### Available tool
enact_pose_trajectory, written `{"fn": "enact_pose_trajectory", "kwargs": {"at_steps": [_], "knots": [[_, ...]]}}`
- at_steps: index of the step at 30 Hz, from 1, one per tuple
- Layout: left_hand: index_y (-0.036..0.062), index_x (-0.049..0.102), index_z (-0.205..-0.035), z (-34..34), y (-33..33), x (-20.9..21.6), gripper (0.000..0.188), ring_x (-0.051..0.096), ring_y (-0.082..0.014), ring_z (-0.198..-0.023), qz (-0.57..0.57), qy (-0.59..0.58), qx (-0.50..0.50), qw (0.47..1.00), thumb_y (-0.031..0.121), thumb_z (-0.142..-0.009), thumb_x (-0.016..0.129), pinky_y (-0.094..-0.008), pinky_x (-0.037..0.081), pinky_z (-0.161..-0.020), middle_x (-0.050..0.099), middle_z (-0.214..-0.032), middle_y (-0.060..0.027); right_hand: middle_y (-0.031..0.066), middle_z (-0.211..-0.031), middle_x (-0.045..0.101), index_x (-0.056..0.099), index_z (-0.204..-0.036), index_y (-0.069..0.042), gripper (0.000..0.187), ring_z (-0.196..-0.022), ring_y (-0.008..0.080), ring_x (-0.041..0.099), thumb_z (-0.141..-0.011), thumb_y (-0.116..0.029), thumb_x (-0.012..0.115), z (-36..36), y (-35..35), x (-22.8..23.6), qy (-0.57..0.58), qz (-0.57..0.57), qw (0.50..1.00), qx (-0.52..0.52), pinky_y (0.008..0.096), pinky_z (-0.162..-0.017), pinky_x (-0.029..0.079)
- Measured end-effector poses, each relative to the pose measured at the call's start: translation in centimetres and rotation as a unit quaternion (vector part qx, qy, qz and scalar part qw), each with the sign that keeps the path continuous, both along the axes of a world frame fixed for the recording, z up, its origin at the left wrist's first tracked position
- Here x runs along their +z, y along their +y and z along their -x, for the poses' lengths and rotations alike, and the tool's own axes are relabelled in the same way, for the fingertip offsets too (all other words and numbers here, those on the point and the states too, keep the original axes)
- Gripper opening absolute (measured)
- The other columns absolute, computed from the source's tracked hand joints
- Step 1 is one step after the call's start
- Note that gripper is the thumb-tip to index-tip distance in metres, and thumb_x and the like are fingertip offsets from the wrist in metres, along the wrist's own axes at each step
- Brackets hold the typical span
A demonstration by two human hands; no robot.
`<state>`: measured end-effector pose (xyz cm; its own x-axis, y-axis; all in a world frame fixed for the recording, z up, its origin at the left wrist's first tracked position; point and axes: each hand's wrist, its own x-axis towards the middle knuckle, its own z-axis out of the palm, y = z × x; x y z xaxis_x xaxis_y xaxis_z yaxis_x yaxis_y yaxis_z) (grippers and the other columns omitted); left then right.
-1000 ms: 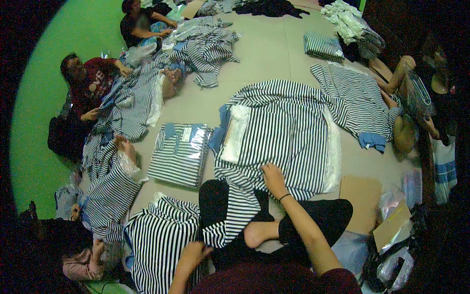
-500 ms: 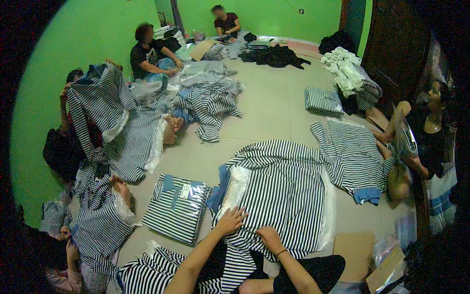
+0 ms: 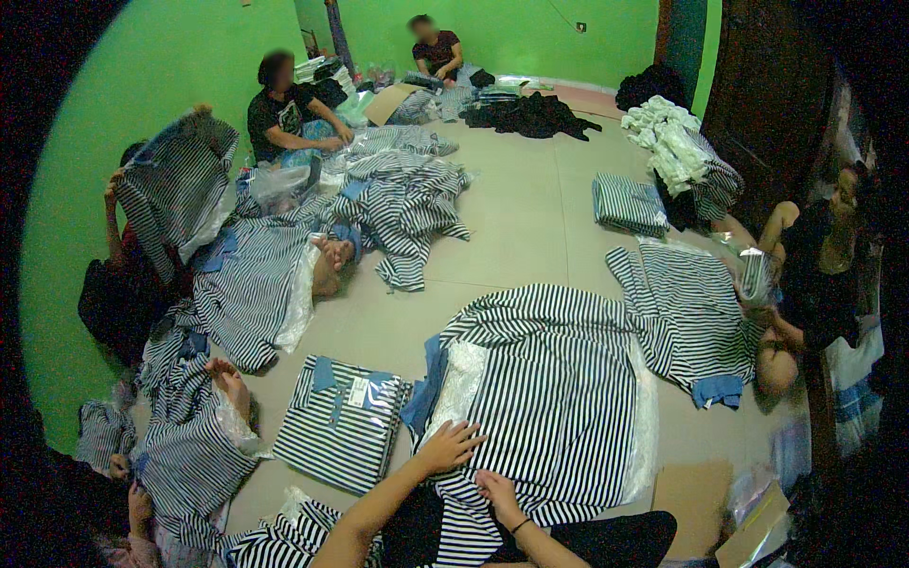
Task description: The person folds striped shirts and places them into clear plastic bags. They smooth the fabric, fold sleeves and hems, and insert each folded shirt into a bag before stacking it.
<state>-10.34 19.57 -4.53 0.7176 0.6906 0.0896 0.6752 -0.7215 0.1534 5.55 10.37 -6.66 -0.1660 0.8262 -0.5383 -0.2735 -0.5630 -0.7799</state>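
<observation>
A black-and-white striped shirt [image 3: 544, 383] with a blue collar lies spread on the floor before me, over a clear plastic sheet that shows along its right side. A strip of white translucent plastic [image 3: 461, 372] lies along its left part, beside the blue collar. My left hand [image 3: 450, 448] rests flat on the shirt's near left part, fingers stretched. Close by on the right, my right hand [image 3: 496, 494] has its fingers closed on the near striped fabric, which hangs toward my lap. Left of the shirt lies a folded striped shirt in a clear bag [image 3: 338, 423].
Striped shirts [image 3: 407, 204] lie heaped ahead on the left, near several seated people. To the right is another spread shirt [image 3: 686, 308], beside a seated person. A packed stack [image 3: 630, 204], a white cloth pile [image 3: 666, 139], black clothes [image 3: 530, 115] and cardboard [image 3: 691, 502] lie around.
My right hand has moved left and nearer to me along the shirt, closer to my left hand. The left hand stays flat. The person at the right has shifted a bagged item.
</observation>
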Motion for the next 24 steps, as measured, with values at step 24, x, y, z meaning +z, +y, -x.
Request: {"fn": "enact_pose_trajectory", "kwargs": {"at_steps": [24], "knots": [[0.0067, 0.047, -0.107, -3.5, 19.5, 6.6, 0.039, 0.042, -0.0215, -0.103, 0.397, -0.191, 0.120, 0.890, 0.027, -0.075, 0.043, -0.0308, 0.031, -0.088, 0.046, -0.112, -0.0097, 0.0122, -0.104, 0.049, 0.044, -0.104, 0.000, 0.028, -0.091, 0.0211, 0.048, -0.082, -0.016, 0.043, 3.7, 0.7, 0.8, 0.377, 0.287, 0.850, -0.229, 0.0298, -0.086, 0.035]]}}
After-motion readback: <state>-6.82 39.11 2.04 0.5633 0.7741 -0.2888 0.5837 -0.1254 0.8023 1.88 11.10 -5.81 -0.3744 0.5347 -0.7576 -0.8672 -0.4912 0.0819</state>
